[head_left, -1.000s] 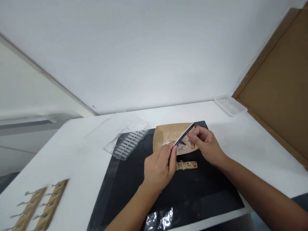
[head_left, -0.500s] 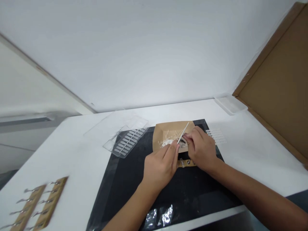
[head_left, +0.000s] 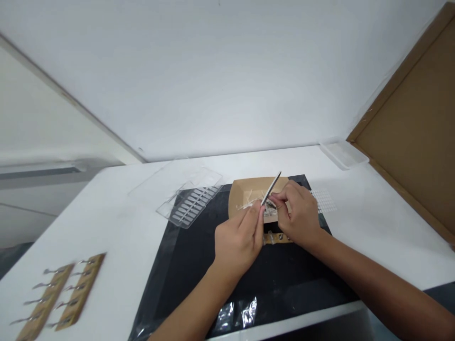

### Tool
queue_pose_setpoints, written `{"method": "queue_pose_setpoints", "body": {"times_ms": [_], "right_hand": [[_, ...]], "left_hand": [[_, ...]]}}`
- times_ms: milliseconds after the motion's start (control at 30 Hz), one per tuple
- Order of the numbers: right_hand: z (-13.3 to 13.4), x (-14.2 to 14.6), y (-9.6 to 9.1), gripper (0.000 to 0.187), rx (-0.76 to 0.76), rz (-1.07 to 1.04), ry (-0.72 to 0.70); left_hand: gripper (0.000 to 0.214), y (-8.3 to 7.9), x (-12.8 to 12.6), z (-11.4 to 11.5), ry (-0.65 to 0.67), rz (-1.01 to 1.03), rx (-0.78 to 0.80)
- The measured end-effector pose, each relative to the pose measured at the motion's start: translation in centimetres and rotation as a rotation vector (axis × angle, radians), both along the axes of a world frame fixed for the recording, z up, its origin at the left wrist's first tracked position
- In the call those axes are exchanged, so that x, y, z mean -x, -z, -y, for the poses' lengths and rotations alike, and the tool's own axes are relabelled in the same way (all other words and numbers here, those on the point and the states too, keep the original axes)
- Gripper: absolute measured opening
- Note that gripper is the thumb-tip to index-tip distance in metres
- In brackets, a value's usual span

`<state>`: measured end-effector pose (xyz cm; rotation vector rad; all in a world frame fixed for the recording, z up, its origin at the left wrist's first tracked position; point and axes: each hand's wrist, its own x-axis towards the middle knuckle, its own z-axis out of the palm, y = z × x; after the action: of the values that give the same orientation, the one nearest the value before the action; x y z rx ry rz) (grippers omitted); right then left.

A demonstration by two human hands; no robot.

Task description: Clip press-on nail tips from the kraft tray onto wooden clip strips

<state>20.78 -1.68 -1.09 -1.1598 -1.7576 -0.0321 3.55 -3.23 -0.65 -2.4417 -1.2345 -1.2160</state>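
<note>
My left hand (head_left: pixel 238 237) is closed around the lower end of a slim nail file (head_left: pixel 272 186), which points up and to the right. Beside the file, my right hand (head_left: pixel 298 210) pinches something small that I cannot make out. Both hands are over the near side of a brown paper tray (head_left: pixel 237 188) with thin white scraps (head_left: pixel 251 196) in it. Just below the fingers lies a short wooden strip (head_left: pixel 282 238) bearing small metal clips and a clear piece, partly covered by my right hand.
A black mat (head_left: pixel 192 274) lies under the work. To the left are a clear case of nail tips (head_left: pixel 194 206) and two wooden holders (head_left: pixel 80 296) with upright pieces. On the right are a sheet of white dots (head_left: pixel 325 200), a clear plastic tray (head_left: pixel 344 154) and a cardboard panel (head_left: pixel 412 109).
The nail file has turned, so a dark side now shows beside its pale one. My hands stay close together over the paper tray. The whole view has shifted slightly.
</note>
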Motion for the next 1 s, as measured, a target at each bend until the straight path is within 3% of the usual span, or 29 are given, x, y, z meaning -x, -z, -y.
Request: {"method": "queue_pose_setpoints", "body": {"times_ms": [267,433,533,633,733,867,1000], "right_hand": [[0.1,0.0,-0.1,0.025,-0.075,0.132,-0.01],[-0.3,-0.3,-0.5,0.023,-0.115,0.116,0.06],[-0.1,0.0,-0.3,0.025,-0.064,0.215,-0.014],[0.3,0.0,-0.2,0.024,-0.028,0.221,-0.101],[0.4,-0.8,-0.1,0.02,-0.04,0.138,-0.104],[0.3,-2.2,0.3,0.018,-0.018,0.103,-0.111],[0.4,-2.7,0.5,0.018,0.002,0.094,-0.166]], "left_hand": [[0.018,0.2,0.0,0.1,-0.02,0.017,-0.03],[0.019,0.4,0.0,0.0,-0.01,0.019,0.004],[0.021,0.6,0.2,-0.4,-0.037,-0.023,0.001],[0.025,0.7,0.7,-1.0,-0.164,-0.083,0.011],[0.03,0.5,1.6,-1.7,-0.389,-0.118,0.073],[0.034,-0.5,3.3,-2.8,-0.662,-0.204,0.298],[0.037,-1.3,4.4,-3.4,-0.766,-0.324,0.538]]}}
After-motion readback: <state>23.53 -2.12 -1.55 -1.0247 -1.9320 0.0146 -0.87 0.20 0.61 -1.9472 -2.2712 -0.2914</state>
